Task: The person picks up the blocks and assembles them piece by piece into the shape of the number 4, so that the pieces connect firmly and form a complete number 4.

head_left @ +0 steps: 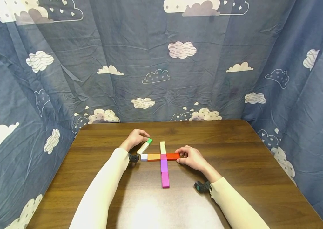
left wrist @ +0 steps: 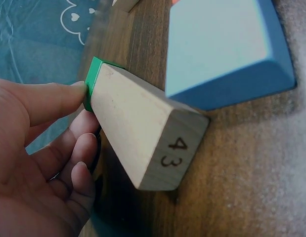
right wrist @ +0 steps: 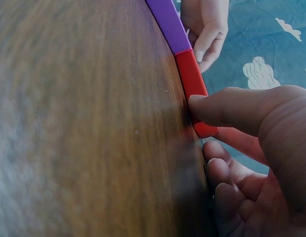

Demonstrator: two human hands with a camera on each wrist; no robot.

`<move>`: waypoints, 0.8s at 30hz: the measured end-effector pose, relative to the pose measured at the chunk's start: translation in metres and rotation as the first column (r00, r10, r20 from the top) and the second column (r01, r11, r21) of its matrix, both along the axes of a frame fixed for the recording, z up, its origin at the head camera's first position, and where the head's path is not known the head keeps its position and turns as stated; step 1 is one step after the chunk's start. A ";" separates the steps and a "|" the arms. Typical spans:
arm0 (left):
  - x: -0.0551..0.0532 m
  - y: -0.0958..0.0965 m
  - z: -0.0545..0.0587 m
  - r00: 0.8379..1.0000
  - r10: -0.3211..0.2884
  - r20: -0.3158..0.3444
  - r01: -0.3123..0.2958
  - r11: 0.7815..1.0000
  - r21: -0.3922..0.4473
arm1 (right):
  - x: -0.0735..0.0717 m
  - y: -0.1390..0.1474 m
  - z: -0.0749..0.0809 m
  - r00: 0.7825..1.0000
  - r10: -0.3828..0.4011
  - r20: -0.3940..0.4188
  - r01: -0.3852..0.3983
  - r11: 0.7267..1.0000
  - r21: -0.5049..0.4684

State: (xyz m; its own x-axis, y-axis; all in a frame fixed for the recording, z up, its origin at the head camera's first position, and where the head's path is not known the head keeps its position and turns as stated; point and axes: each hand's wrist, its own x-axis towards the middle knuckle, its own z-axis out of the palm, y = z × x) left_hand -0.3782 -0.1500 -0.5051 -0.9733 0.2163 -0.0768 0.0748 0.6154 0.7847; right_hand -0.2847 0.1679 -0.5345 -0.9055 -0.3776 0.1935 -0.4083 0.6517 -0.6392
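Note:
My left hand point(head_left: 135, 137) pinches a green block point(head_left: 150, 140) at the upper left of a cross of coloured wooden blocks. Against the green block lies a plain wood block point(left wrist: 135, 118), set at a slant, with "43" marked on its near end. On the cross's right arm, my right hand point(head_left: 191, 158) holds the outer end of a red block point(right wrist: 191, 74) between thumb and index finger. The red block's inner end meets the middle of the cross. A pale blue block point(left wrist: 219, 47) ends the left arm, close to the plain block's corner.
The cross also has an orange block point(head_left: 154, 157) on its left, a plain block point(head_left: 162, 147) at the top, and purple point(head_left: 164, 165) and magenta point(head_left: 165, 180) blocks below. All lie flat on the brown wooden table point(head_left: 221, 140). A cloud-patterned curtain point(head_left: 132, 89) hangs behind.

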 end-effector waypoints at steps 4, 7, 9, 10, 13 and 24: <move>-0.001 0.000 -0.001 1.000 0.001 -0.005 0.000 1.000 0.005 | 0.000 0.000 0.000 1.000 0.002 0.000 -0.002 1.000 -0.003; 0.000 -0.001 0.000 1.000 0.003 -0.009 -0.003 1.000 0.023 | 0.000 -0.001 0.000 1.000 0.005 -0.006 -0.005 1.000 -0.003; 0.002 -0.003 0.002 1.000 0.009 0.004 -0.009 0.998 0.055 | 0.001 -0.001 0.001 1.000 0.007 -0.003 -0.007 1.000 -0.003; 0.002 -0.004 0.001 1.000 0.014 0.014 -0.015 0.997 0.076 | 0.001 -0.002 0.001 1.000 0.007 -0.002 -0.007 1.000 0.001; 0.004 -0.011 0.002 0.999 0.034 0.043 -0.039 0.991 0.127 | 0.003 -0.004 0.001 1.000 0.006 0.010 -0.006 1.000 0.011; 0.020 -0.030 0.035 0.978 0.092 -0.185 -0.079 0.994 0.078 | -0.001 0.008 0.012 0.995 0.077 0.069 -0.074 0.996 -0.054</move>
